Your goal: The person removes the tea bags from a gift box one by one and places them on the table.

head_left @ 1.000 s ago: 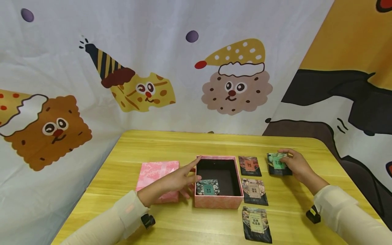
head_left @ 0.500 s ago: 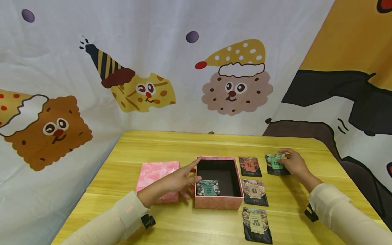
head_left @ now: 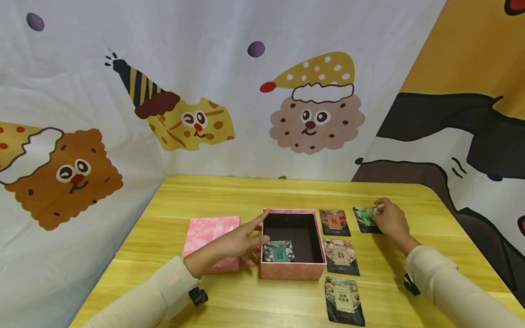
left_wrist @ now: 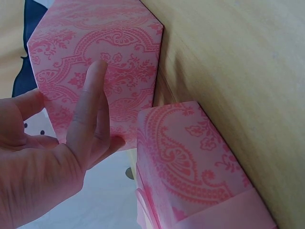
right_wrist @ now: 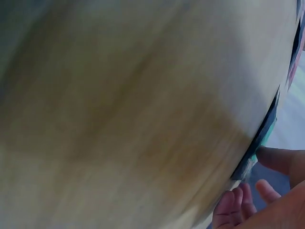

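Note:
My right hand (head_left: 391, 222) pinches the right side of a green-labelled tea sachet (head_left: 365, 219) at the table's back right. In the right wrist view the thumb touches the face of this sachet (right_wrist: 259, 138), which is low over the table. My left hand (head_left: 239, 239) rests against the left wall of an open pink box (head_left: 292, 272), its thumb by the rim. In the left wrist view, the fingers (left_wrist: 86, 107) extend along the box's patterned wall. A teal-labelled sachet (head_left: 280, 252) lies inside the box, at its front left.
Right of the box, a red-labelled sachet (head_left: 334, 222), a beige-labelled one (head_left: 341, 257) and a yellow-labelled one (head_left: 344, 300) form a column. The ribboned pink lid (head_left: 211, 228) sits to the box's left, partly behind my left arm. A printed curtain (head_left: 246, 159) hangs behind the table.
My right hand has shifted slightly left, and the green-labelled sachet has moved left with it. The left hand and the box have stayed in place.

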`<action>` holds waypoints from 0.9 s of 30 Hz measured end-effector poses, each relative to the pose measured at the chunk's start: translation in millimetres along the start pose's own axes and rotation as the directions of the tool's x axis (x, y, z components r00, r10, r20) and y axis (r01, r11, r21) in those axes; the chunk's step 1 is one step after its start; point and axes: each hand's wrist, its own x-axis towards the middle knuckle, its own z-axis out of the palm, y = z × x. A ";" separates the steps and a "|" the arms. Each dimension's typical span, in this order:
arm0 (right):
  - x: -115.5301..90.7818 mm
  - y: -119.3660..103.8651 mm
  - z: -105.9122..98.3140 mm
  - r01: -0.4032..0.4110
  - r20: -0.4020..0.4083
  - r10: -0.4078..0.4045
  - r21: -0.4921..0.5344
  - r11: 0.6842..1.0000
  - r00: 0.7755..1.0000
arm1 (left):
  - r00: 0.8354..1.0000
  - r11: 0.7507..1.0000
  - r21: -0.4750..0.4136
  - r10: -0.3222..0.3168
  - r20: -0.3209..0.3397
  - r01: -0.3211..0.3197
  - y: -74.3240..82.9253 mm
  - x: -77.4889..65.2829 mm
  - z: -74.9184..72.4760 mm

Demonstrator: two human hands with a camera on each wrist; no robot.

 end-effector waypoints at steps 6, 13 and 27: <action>-3.4 0.0 -3.0 -0.030 0.008 0.030 0.024 0.999 1.000 | 1.000 1.000 0.022 -0.004 -0.002 0.004 -0.1 -0.2 0.5; -5.3 -0.1 -14.9 -0.075 0.043 0.071 0.105 0.992 0.997 | 1.000 1.000 0.011 -0.010 0.000 0.010 0.0 -0.6 0.2; -10.1 -8.2 -25.0 -0.160 0.147 0.129 0.220 0.962 0.981 | 1.000 1.000 0.021 -0.007 0.001 0.007 0.0 -0.4 -0.6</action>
